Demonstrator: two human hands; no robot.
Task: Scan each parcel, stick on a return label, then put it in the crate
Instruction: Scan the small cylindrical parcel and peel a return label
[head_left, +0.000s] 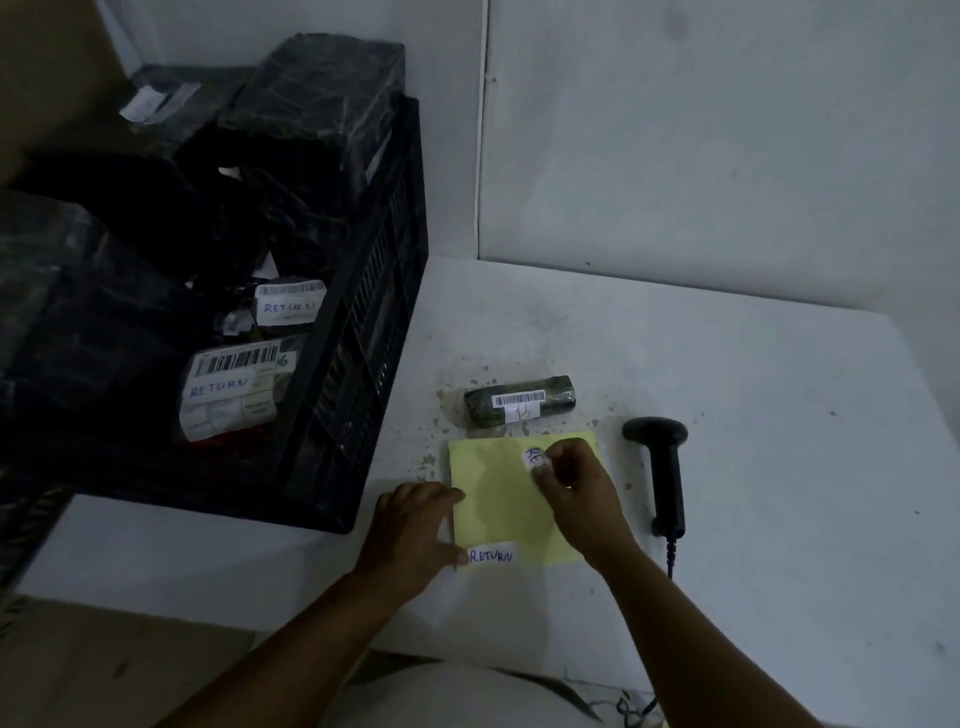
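Note:
A small dark wrapped parcel with a white barcode strip lies on the white table. Just in front of it is a yellow sheet carrying white RETURN labels. My right hand pinches one label, partly peeled up near the sheet's top right. My left hand presses flat on the sheet's left edge, its thumb beside another RETURN label at the bottom. A black barcode scanner lies to the right of the sheet. The black crate stands to the left.
The crate holds several dark wrapped parcels, two showing RETURN labels. More dark parcels are piled behind and left of it. White walls close the table's far side. The scanner's cable runs off the front edge.

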